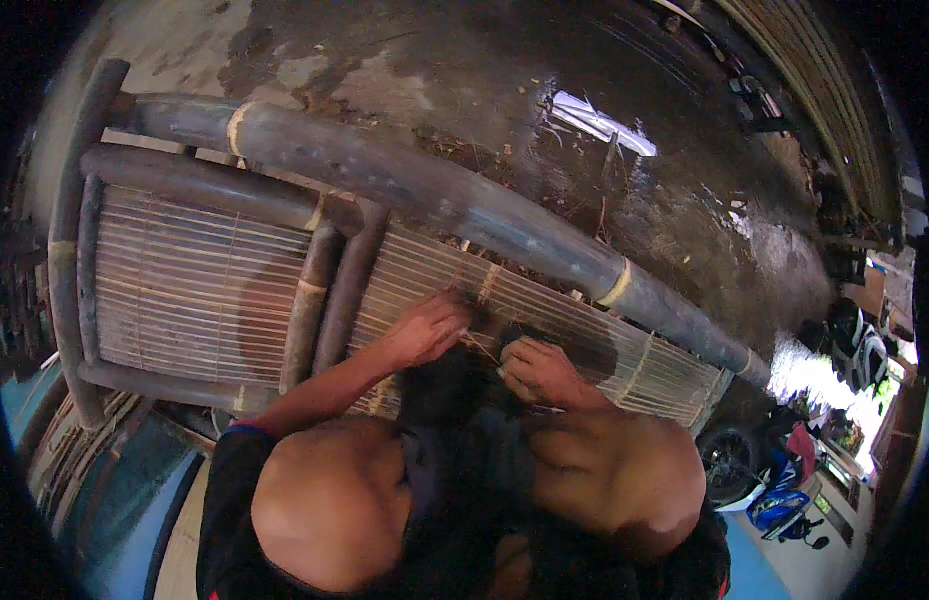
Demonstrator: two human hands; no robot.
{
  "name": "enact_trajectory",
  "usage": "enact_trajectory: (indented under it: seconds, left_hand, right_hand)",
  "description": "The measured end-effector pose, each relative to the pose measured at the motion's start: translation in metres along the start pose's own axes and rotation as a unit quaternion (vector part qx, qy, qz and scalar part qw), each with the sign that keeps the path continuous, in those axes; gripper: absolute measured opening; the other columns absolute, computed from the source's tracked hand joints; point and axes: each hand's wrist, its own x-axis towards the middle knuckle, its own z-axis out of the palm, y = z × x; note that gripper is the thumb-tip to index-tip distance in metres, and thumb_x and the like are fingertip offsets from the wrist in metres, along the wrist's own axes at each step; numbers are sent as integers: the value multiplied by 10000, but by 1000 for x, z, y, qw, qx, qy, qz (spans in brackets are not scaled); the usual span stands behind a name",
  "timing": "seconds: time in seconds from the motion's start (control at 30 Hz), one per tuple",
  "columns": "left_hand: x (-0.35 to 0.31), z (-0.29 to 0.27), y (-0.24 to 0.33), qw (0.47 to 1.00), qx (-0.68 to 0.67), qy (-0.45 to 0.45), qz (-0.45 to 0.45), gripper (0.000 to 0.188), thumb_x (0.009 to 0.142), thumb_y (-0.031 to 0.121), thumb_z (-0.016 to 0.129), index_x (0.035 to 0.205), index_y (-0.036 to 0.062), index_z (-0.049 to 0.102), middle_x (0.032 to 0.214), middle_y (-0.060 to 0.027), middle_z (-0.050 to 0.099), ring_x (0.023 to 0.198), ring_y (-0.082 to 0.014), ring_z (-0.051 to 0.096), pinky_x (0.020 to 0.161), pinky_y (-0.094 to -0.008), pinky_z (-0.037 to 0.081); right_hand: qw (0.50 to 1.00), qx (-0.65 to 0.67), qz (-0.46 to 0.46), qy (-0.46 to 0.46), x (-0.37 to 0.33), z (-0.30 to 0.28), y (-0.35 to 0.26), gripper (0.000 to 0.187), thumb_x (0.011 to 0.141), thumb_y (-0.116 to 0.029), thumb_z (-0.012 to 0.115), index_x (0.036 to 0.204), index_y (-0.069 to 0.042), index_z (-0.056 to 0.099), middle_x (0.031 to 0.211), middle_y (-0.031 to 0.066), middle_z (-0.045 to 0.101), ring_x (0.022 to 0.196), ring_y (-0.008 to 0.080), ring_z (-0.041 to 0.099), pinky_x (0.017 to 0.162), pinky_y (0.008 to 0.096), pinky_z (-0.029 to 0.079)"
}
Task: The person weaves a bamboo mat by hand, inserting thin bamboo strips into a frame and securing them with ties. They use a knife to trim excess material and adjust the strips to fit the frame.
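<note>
In front of me is a bamboo bench with a slatted panel [555, 315] of thin pale strips tied in rows. My left hand [432, 328] is over this panel, its fingers closed in a pinch. Close by on the right, my right hand [540, 372] is curled, with thumb and fingers together. A thin pale strand [481, 346] stretches between the two hands, and both seem to grip it. Its ends are hidden by the fingers. Dark shadow around the hands hides the slats below.
A thick bamboo rail [415, 180] runs along the bench's far side. At left, a second slatted panel [195, 285] sits inside a bamboo frame. Beyond lies a dark, wet-looking floor [685, 200]. A blue motorcycle [780, 510] stands at the right. My bent knees [330, 500] are close to the bench.
</note>
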Motion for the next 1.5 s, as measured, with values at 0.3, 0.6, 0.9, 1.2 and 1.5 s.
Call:
enact_trajectory:
  seconds: [0.3,0.6,0.9,1.2,1.5]
  left_hand:
    - [-67,-32,38,995,-46,-12,-87,185,869,200,694,988,65,649,1067,-109,649,1082,-326,611,1021,-477,466]
    - [-179,-4,79,909,240,59,-336,520,947,401,560,1408,174,478,1510,-118,384,1444,-300,301,1185,-497,237]
    - [-202,17,92,893,245,84,-368,538,1029,443,401,1502,188,373,1609,-90,256,1514,-271,156,1227,-484,61]
    - [-202,31,81,889,249,134,-359,504,1054,394,328,1464,116,418,1589,-78,311,1513,-233,165,1230,-479,85]
    - [-230,24,99,831,331,239,-377,434,942,242,561,1343,77,526,1454,-128,470,1399,-306,388,1161,-490,297]
  right_hand:
    - [982,-84,-7,168,15,-55,-4,127,870,-184,675,889,-68,628,922,88,640,799,293,643,651,405,532]
    - [963,-120,140,195,97,-146,14,332,988,-269,543,1138,15,627,1118,240,624,1050,412,591,943,434,455]
    - [956,14,277,93,97,-141,25,594,1031,-490,432,1306,17,579,1254,224,635,1111,355,599,968,396,434]
    - [950,-12,303,80,98,-148,44,698,1014,-557,400,1340,41,552,1272,239,615,1148,318,577,994,390,416]
    - [967,37,205,147,93,-113,29,518,1019,-377,504,1254,78,586,1265,227,612,1104,374,587,994,425,424]
